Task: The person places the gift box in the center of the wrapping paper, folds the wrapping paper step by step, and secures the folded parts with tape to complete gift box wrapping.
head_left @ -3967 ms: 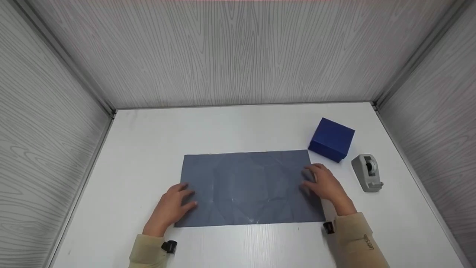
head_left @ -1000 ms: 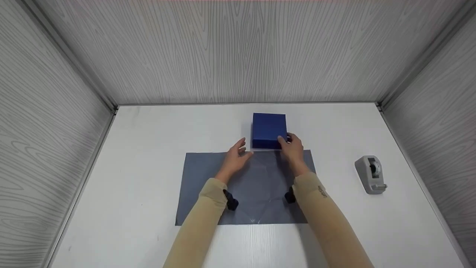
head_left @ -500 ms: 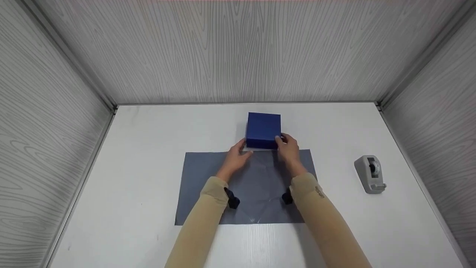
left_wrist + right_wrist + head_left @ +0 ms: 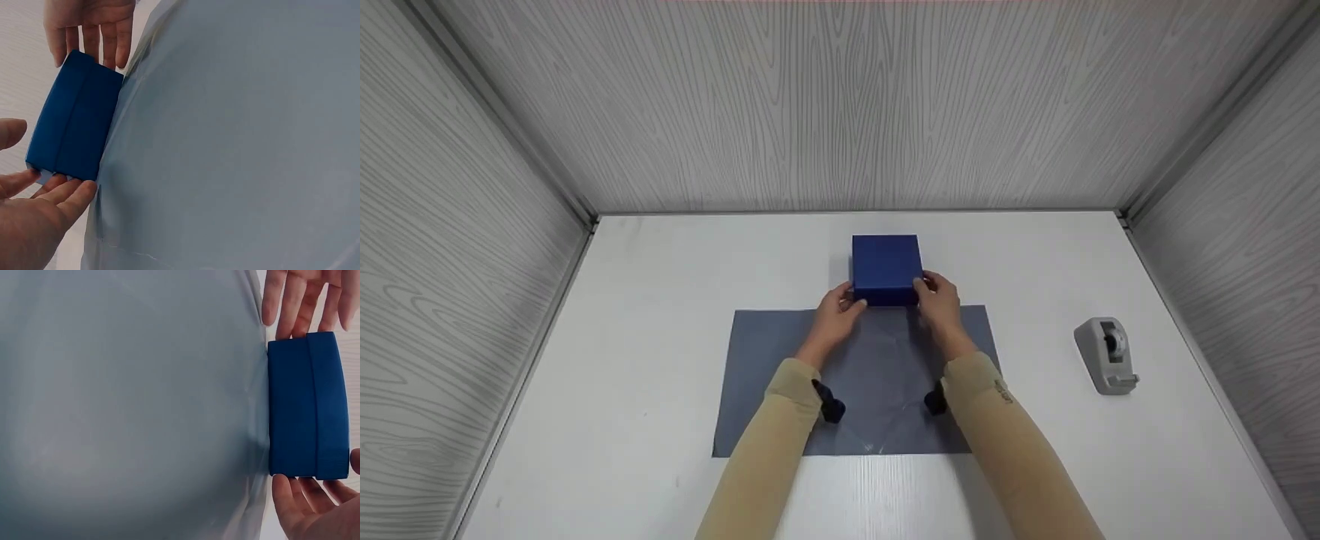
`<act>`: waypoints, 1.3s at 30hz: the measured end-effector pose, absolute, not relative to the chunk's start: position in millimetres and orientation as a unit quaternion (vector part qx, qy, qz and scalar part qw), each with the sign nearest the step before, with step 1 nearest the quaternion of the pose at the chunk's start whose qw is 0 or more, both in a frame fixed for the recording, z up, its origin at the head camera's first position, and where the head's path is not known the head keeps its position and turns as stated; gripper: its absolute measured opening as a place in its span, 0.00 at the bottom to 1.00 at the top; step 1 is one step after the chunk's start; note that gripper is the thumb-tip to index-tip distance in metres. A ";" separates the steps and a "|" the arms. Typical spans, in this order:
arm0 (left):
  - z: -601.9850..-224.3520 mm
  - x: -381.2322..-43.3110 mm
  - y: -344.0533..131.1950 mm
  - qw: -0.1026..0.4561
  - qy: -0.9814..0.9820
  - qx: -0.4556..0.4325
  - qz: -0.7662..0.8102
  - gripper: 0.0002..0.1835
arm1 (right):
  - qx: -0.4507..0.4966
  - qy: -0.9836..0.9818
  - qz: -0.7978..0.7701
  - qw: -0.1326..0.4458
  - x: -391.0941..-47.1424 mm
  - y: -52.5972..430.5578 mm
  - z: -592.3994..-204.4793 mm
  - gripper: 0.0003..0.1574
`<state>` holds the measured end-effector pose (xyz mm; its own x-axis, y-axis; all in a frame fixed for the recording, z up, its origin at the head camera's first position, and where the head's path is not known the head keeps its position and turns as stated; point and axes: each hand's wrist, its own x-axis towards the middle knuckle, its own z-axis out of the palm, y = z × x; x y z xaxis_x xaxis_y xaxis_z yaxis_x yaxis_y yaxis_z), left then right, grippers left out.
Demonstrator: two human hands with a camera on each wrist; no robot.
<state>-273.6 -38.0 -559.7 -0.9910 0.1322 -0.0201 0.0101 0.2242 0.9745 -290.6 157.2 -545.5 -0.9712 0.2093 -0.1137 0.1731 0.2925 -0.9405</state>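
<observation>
A blue lidded box sits at the far edge of a grey sheet. My right hand grips the box's right end, its thumb at the near corner. At the left end is my left hand, fingers touching the box. In the left wrist view, my left thumb stands away from the box. The right wrist view shows my right fingers along one end of the box, with the thumb at the lid.
A grey tape dispenser stands on the right side of the white table. Wood-grain panels enclose the table at the back and both sides. The sheet has visible creases.
The box has moved from the right side to behind the middle of the sheet, turned square to it. Both hands have come from the sheet to the box; the left lately reached its side.
</observation>
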 end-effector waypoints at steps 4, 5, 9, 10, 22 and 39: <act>-561.4 -272.4 -38.7 0.029 0.774 0.026 0.632 0.25 | -0.119 -0.797 0.592 0.000 -285.0 154.5 -543.4 0.28; -561.6 -272.2 -39.0 0.024 0.774 0.021 0.633 0.24 | -0.120 -0.794 0.595 -0.002 -283.9 153.7 -543.3 0.28; -560.9 -271.0 -40.1 -0.006 0.780 -0.006 0.626 0.20 | -0.124 -0.791 0.600 -0.011 -280.4 149.9 -542.0 0.28; -560.5 -270.7 -40.3 -0.015 0.782 -0.012 0.622 0.19 | -0.125 -0.791 0.599 -0.011 -279.6 149.2 -541.6 0.28; -540.8 -265.6 -47.9 -0.087 0.805 -0.030 0.586 0.10 | -0.093 -0.783 0.615 0.002 -267.5 145.6 -524.3 0.25; -519.2 -205.3 -77.5 -0.040 0.810 0.016 0.585 0.07 | 0.007 -0.819 0.568 -0.078 -219.1 155.4 -504.0 0.35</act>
